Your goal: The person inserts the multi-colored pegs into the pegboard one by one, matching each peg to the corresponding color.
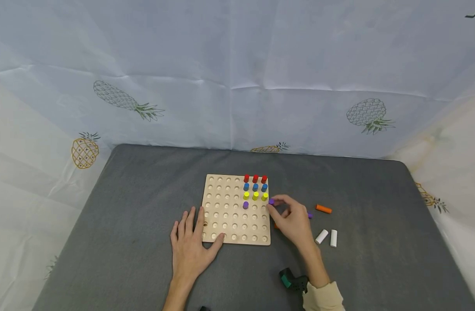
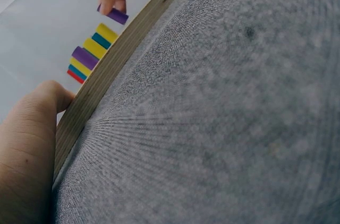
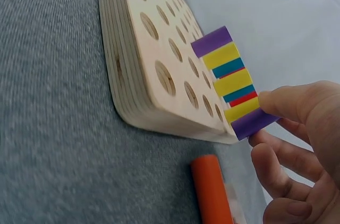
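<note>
A wooden peg board (image 1: 229,220) (image 2: 101,80) (image 3: 154,59) lies on the grey table. At its far right stand a row of red pegs (image 1: 255,178), a row of blue pegs (image 1: 255,187) and a row of yellow pegs (image 1: 255,195), with one purple peg (image 1: 245,205) in the row below. My right hand (image 1: 278,206) (image 3: 276,128) pinches another purple peg (image 1: 271,201) (image 3: 254,122) (image 2: 115,15) at the board's right edge. My left hand (image 1: 196,235) lies flat, fingers straight, on the board's near left corner.
Right of the board lie an orange peg (image 1: 323,209), two white pegs (image 1: 327,237) and a purple peg (image 1: 310,215) partly behind my right hand. Another orange peg (image 3: 211,189) lies by the board's edge. A pale pineapple-print sheet (image 1: 237,77) backs the table.
</note>
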Demonstrator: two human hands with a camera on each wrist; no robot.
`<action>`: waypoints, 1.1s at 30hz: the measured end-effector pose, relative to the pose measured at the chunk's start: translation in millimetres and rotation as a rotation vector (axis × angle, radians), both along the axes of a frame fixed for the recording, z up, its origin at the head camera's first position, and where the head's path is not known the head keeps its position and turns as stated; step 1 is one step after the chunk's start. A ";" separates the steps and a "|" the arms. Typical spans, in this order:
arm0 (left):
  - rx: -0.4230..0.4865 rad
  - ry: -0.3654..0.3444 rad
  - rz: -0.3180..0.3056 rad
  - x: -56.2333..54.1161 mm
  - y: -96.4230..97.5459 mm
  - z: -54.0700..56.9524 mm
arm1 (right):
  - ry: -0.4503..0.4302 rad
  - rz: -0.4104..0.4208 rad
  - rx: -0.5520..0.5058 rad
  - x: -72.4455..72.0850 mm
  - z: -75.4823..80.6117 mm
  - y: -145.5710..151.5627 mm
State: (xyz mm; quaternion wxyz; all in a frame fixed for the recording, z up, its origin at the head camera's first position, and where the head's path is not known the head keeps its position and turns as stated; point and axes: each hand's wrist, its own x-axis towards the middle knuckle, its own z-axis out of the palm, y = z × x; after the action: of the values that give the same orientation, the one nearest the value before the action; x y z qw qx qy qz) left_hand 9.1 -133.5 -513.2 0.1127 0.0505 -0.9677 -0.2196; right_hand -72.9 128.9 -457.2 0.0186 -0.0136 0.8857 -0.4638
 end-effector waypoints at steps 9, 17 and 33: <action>0.005 0.001 -0.001 -0.1 -0.1 0.7 | 0.016 0.017 -0.016 0.0 2.3 -11.5; -0.004 0.004 -0.001 0.1 -0.2 1.2 | 0.023 0.049 -0.066 -0.8 0.2 -18.4; 0.000 0.012 -0.001 0.4 -0.2 1.8 | 0.034 0.115 -0.063 1.3 -4.3 -28.3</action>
State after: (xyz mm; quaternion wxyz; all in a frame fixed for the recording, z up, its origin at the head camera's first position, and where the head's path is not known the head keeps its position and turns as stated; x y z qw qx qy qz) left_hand 9.6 -133.6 -511.4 0.1183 0.0488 -0.9671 -0.2199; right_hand -71.6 100.6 -461.6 0.0298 -0.0727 0.8687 -0.4891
